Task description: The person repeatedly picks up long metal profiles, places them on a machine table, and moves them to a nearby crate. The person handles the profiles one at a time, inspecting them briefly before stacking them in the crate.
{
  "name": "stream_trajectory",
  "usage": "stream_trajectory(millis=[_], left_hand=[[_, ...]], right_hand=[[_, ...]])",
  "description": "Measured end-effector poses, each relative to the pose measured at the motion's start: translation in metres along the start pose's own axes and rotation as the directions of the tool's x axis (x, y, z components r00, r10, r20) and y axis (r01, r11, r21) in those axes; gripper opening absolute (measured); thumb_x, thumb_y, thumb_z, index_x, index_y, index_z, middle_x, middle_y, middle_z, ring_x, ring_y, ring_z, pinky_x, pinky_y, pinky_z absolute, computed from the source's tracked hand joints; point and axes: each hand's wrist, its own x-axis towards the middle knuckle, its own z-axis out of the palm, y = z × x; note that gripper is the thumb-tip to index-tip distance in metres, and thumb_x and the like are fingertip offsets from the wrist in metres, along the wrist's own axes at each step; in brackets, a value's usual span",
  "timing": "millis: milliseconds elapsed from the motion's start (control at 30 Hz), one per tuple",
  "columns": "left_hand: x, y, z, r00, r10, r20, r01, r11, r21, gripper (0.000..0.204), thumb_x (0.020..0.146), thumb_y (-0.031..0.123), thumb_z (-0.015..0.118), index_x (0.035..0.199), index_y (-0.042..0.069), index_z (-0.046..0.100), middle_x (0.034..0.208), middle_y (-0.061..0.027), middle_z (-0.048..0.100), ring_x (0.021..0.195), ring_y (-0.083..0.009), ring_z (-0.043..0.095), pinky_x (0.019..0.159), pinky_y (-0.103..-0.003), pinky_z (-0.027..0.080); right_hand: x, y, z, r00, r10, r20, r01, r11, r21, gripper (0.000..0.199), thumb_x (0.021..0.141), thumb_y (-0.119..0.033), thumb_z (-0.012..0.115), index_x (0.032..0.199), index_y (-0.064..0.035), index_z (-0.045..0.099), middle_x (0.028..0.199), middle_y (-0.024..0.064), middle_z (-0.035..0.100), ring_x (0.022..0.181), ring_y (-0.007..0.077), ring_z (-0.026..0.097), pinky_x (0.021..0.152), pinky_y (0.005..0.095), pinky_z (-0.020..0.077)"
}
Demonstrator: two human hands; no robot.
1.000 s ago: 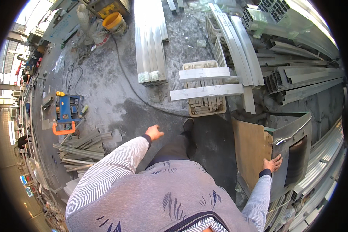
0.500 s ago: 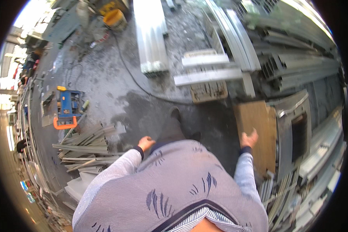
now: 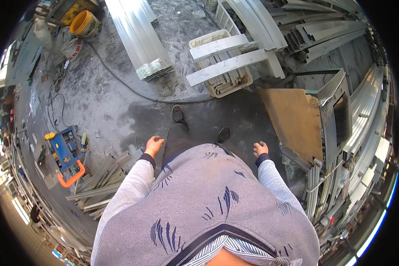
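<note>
My left hand (image 3: 154,145) hangs beside my left thigh with its fingers loosely bent and nothing in it. On the other side my right hand (image 3: 260,149) is held out from my body, half curled and also bare. Neither touches anything. The nearest thing to the right hand is a brown board (image 3: 293,122) leaning by a metal frame (image 3: 330,117). To the left of my left hand lies a pile of cut metal strips (image 3: 103,179). My shoes stand apart on the dark, wet-looking floor.
Long silvery profiles (image 3: 135,37) lie ahead. A plastic crate (image 3: 232,82) sits under white metal bars (image 3: 226,66). A black cable (image 3: 119,80) crosses the floor. At left are a blue machine (image 3: 64,148) with an orange handle and, farther off, a yellow bucket (image 3: 85,24). Profile stacks line the right.
My view has turned and shifted, and more of my legs and shoes shows. My right hand has moved from over the brown board to its left, its fingers more curled.
</note>
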Motion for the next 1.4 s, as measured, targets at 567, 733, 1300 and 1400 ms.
stream_trajectory(millis=[567, 733, 1300, 1400], left_hand=[[0.062, 0.19, -0.12, 0.998, 0.054, 0.025, -0.055, 0.997, 0.052, 0.054, 0.094, 0.026, 0.077, 0.143, 0.007, 0.063, 0.12, -0.0078, 0.075, 0.098, -0.0161, 0.071, 0.075, -0.031, 0.053], [0.069, 0.286, -0.096, 0.975, 0.215, 0.064, -0.224, 0.929, 0.295, 0.051, 0.099, 0.027, 0.074, 0.14, -0.003, 0.063, 0.13, -0.0158, 0.073, 0.117, -0.0222, 0.07, 0.1, -0.036, 0.055], [0.428, 0.599, 0.196, 0.757, 0.083, 0.648, -0.21, 0.97, 0.121, 0.091, 0.103, 0.078, 0.039, 0.162, 0.009, 0.043, 0.161, -0.013, 0.05, 0.146, -0.027, 0.047, 0.121, -0.046, 0.035], [0.454, 0.602, 0.225, 0.672, -0.005, 0.74, -0.151, 0.978, 0.143, 0.087, 0.104, 0.075, 0.041, 0.161, 0.009, 0.045, 0.15, -0.0115, 0.06, 0.135, -0.0244, 0.057, 0.111, -0.042, 0.047]], right_hand=[[0.04, -0.18, 0.181, 0.964, -0.043, 0.263, -0.082, 0.892, 0.444, 0.087, 0.09, -0.024, 0.079, 0.163, -0.0055, 0.034, 0.136, 0.0132, 0.062, 0.115, 0.0265, 0.065, 0.098, 0.0449, 0.0541], [0.118, -0.225, 0.226, 0.944, 0.011, 0.329, -0.183, 0.849, 0.495, 0.092, 0.094, -0.025, 0.077, 0.167, -0.0084, 0.024, 0.144, 0.0154, 0.057, 0.122, 0.0292, 0.062, 0.105, 0.0479, 0.0501], [0.269, -0.262, 0.354, 0.943, -0.245, 0.226, -0.09, 0.466, 0.88, 0.063, 0.082, -0.027, 0.085, 0.136, -0.0022, 0.064, 0.124, 0.0105, 0.071, 0.116, 0.0253, 0.064, 0.104, 0.041, 0.0506], [0.268, -0.26, 0.364, 0.948, -0.264, 0.179, -0.047, 0.439, 0.897, 0.068, 0.082, -0.028, 0.085, 0.141, -0.0046, 0.061, 0.127, 0.0108, 0.069, 0.118, 0.0251, 0.063, 0.106, 0.0411, 0.0496]])
